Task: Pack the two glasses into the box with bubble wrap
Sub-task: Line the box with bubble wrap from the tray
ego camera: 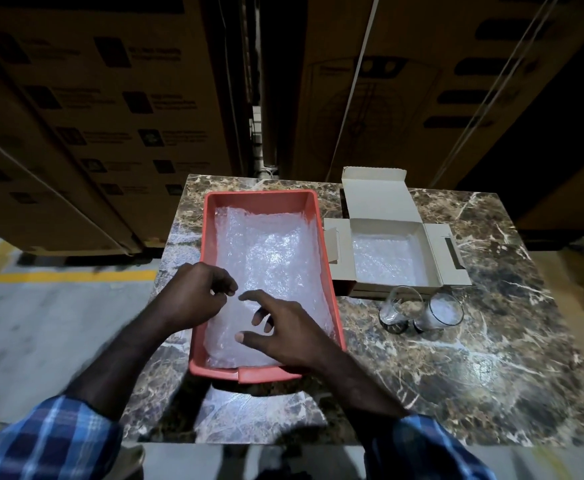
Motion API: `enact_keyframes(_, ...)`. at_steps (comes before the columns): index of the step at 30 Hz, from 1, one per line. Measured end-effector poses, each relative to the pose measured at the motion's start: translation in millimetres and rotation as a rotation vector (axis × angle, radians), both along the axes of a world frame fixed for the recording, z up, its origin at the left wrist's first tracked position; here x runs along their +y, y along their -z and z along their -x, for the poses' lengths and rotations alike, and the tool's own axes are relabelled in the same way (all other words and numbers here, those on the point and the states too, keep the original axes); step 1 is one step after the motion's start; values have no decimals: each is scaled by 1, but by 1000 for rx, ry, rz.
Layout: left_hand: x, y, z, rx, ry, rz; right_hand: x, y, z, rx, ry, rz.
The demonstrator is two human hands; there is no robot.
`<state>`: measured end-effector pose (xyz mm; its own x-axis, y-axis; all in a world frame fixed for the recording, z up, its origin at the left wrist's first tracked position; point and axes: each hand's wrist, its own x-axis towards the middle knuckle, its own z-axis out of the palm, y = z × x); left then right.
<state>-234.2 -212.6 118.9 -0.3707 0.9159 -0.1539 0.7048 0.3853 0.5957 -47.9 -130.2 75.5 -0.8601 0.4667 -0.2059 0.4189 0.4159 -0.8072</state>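
Left hand (193,296) curled, pinching clear bubble wrap sheet (266,265) inside red plastic tray (211,237); right hand (280,334) spread loosely over it. Two clear glasses (418,311) stood touching, just beside open grey cardboard box (387,251), bare marble tabletop (474,375) right

Printing on the stacked cartons (110,109) behind the table is too blurred to read.

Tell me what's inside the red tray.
The red tray holds only bubble wrap. Both hands, left hand and right hand, hover over its near end. The wrap covers the tray floor, so anything beneath cannot be seen.
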Motion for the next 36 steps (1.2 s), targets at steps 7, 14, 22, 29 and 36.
enact_keyframes(7,-2,1,-6,171,84,94,-11,-1,11,-39,-95,-222)
enact_keyframes(14,0,20,-15,457,334,166,-4,-17,8,172,210,-125)
enact_keyframes(22,21,16,-6,-61,130,-191,-10,-19,-9,198,297,-43)
enact_keyframes(29,33,-3,-12,-429,-191,-401,16,-18,-15,-26,346,-337)
enact_keyframes(36,43,-24,-3,-506,-339,-585,75,-61,-17,111,449,-212)
